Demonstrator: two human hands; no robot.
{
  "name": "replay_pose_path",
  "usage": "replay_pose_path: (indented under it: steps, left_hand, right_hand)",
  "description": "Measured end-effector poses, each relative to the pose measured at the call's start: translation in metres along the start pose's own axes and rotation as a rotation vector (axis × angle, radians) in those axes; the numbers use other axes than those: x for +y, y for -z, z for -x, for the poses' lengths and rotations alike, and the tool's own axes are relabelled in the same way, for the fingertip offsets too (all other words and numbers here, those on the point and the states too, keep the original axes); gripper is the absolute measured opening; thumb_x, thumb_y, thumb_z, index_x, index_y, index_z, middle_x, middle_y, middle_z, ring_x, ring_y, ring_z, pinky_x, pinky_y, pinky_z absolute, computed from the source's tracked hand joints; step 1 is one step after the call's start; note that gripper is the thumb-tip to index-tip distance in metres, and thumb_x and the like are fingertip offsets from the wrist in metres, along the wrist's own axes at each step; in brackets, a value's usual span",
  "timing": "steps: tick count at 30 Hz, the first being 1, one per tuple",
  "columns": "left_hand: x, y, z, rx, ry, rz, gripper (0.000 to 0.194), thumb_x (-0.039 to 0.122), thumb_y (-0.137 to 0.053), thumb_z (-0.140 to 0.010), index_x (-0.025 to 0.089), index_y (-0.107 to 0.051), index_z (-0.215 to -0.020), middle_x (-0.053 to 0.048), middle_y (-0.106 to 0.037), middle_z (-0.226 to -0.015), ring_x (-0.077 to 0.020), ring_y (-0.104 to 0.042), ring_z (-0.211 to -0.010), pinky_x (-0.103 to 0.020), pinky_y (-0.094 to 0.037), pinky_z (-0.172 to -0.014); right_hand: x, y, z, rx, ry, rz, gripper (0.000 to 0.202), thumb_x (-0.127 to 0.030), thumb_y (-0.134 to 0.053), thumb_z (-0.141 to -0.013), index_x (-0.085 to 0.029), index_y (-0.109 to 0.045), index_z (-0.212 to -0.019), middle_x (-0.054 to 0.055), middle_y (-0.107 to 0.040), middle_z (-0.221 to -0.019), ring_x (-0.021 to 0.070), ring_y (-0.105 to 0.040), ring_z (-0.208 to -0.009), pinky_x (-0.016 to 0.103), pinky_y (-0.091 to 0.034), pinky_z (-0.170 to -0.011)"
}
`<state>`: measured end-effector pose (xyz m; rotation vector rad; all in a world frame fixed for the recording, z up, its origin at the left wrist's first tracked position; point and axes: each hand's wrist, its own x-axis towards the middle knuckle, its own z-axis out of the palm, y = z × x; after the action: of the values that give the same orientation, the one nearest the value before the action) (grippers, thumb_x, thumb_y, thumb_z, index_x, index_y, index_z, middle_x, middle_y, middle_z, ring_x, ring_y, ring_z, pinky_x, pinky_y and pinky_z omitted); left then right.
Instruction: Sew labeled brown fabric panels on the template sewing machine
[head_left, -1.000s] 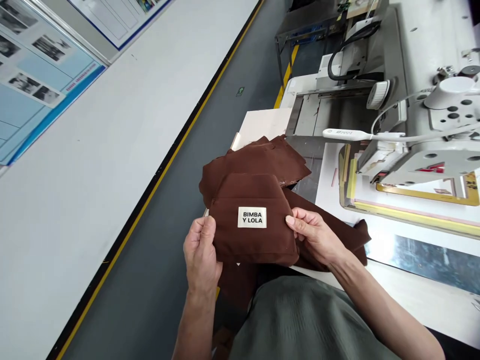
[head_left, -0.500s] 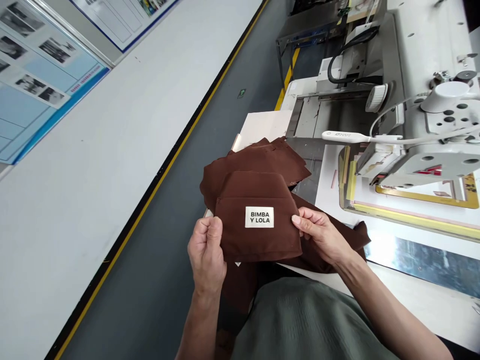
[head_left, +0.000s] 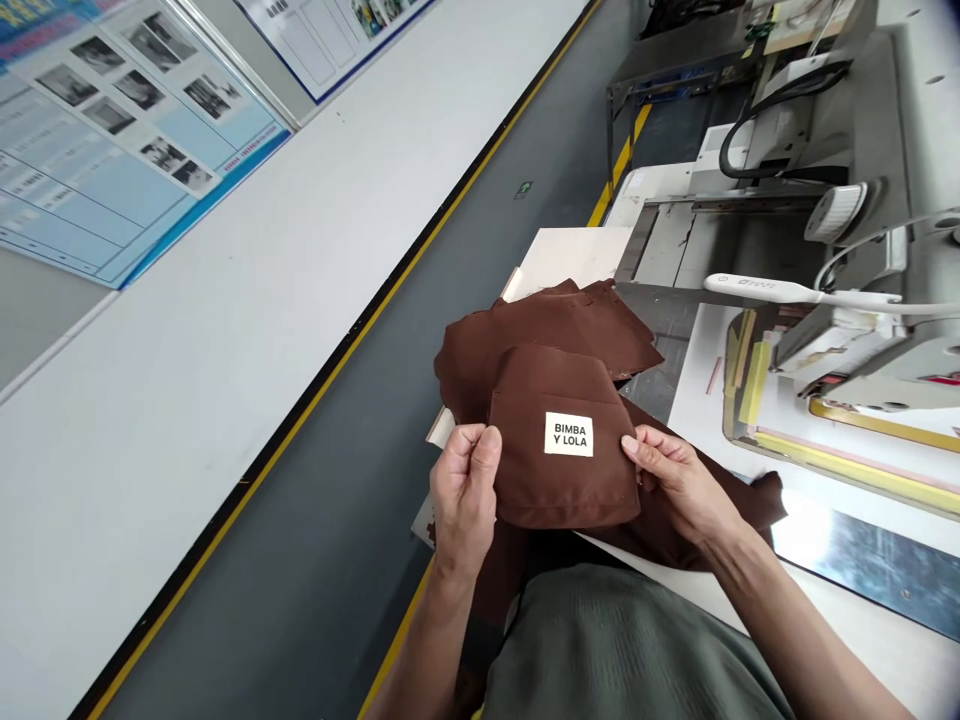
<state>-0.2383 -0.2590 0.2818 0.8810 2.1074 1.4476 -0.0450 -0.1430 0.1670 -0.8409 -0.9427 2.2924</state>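
Note:
A brown fabric panel [head_left: 559,490] is stretched between my two hands, in front of my body. On it sits a white label [head_left: 568,435] that reads "BIMBA Y LOLA". My left hand [head_left: 465,495] pinches the panel's left edge, thumb on top. At the right edge, my right hand [head_left: 679,480] grips the cloth between thumb and fingers. Behind the panel lies a pile of brown fabric pieces [head_left: 540,320] at the table's edge. More brown cloth [head_left: 739,505] extends to the right, partly under my right hand and forearm.
On the right stands a large sewing machine [head_left: 907,130] with a white wand-like lamp [head_left: 761,288]. A yellow-edged template frame [head_left: 847,455] lies under its head. A shiny metal strip [head_left: 877,560] crosses the worktable. Grey floor [head_left: 315,540] and a white wall [head_left: 225,330] are to the left.
The camera view has swung left, so everything appears further right. Both hands keep hold of the fabric panel, which now looks slightly more tilted and curved.

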Motion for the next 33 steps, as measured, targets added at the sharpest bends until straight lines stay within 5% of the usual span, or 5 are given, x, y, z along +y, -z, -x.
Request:
replay_pose_path:
  steps: [11,18,24,33]
  left_hand:
    - [-0.008,0.009,0.001,0.022,0.002,0.000,0.032,0.046,-0.059,-0.098,0.020,-0.056,-0.080,0.003,-0.038,-0.070,-0.0120,-0.033,-0.063,-0.022,-0.034,-0.057]
    - [-0.015,0.022,-0.004,0.027,0.035,0.106,0.030,0.048,-0.068,-0.090,0.018,-0.065,-0.096,0.001,-0.052,-0.073,-0.0129,-0.046,-0.065,-0.023,-0.041,-0.061]
    - [-0.014,0.029,0.004,-0.047,0.069,0.041,0.026,0.045,-0.066,-0.093,0.019,-0.064,-0.097,0.001,-0.052,-0.074,-0.0130,-0.044,-0.066,-0.023,-0.042,-0.061]
    - [-0.010,0.033,0.009,-0.090,0.055,0.026,0.022,0.040,-0.064,-0.095,0.021,-0.067,-0.106,-0.001,-0.062,-0.078,-0.0141,-0.052,-0.070,-0.022,-0.046,-0.064]
  right_hand:
    - [0.006,-0.005,0.004,-0.034,-0.012,-0.097,0.030,-0.037,-0.073,-0.092,-0.018,-0.057,-0.074,-0.004,-0.044,-0.068,0.0107,-0.033,-0.062,0.023,-0.029,-0.057]
    - [0.000,-0.003,0.007,-0.207,0.065,0.151,0.029,-0.043,-0.064,-0.096,-0.019,-0.063,-0.082,0.000,-0.053,-0.081,0.0157,-0.043,-0.077,0.029,-0.039,-0.071]
    - [0.010,-0.002,0.001,-0.088,0.031,0.136,0.029,-0.048,-0.067,-0.093,-0.021,-0.065,-0.084,0.001,-0.055,-0.080,0.0185,-0.047,-0.075,0.031,-0.041,-0.069]
    - [0.021,-0.005,-0.008,-0.087,-0.012,0.108,0.028,-0.044,-0.067,-0.094,-0.020,-0.061,-0.080,0.000,-0.054,-0.078,0.0163,-0.044,-0.072,0.029,-0.039,-0.066]
